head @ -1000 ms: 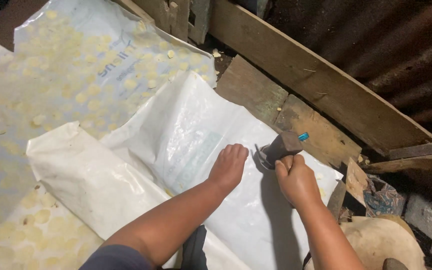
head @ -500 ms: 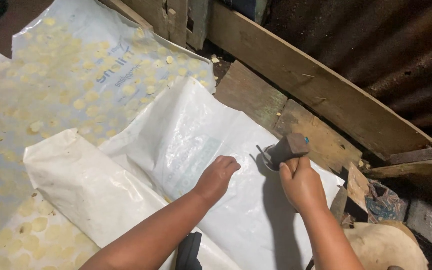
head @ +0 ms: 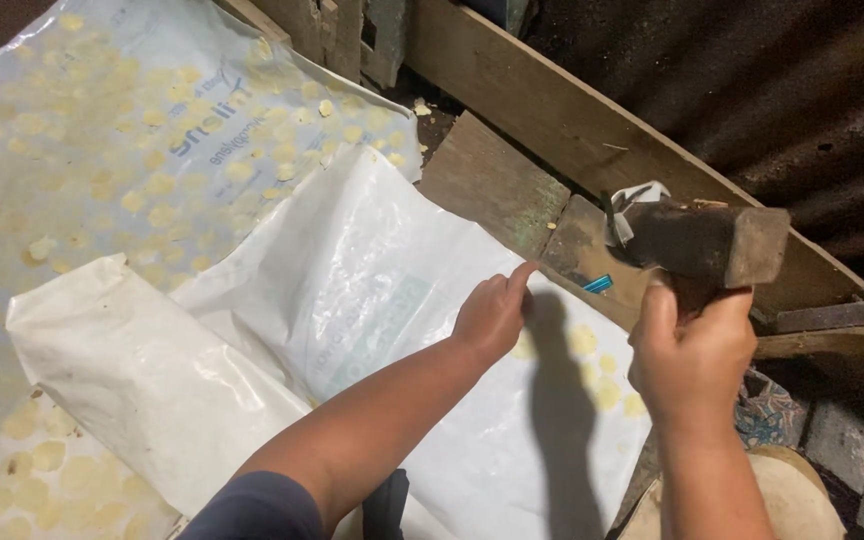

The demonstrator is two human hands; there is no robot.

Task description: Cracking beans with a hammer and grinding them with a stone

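Note:
My right hand (head: pixel 690 362) grips the handle of a hammer (head: pixel 700 241), whose dark, rusty head is raised above the edge of a white plastic sheet (head: pixel 372 290). A scrap of white plastic clings to the hammer's claw end. My left hand (head: pixel 494 312) rests on the sheet near its far edge, fingers curled with the index finger pointing toward a wooden board (head: pixel 497 185). A small blue object (head: pixel 598 284) lies on the board just beyond the sheet's edge.
A second plastic sheet (head: pixel 102 130) covered with several pale yellow round slices lies to the left. A long wooden beam (head: pixel 592 130) runs diagonally along dark corrugated metal (head: pixel 792 90). A round pale object (head: pixel 802 500) and bricks (head: pixel 852 440) sit at lower right.
My right hand has lifted the hammer up and toward the camera, away from the sheet's edge. My left hand has stayed on the sheet, its index finger now stretched out.

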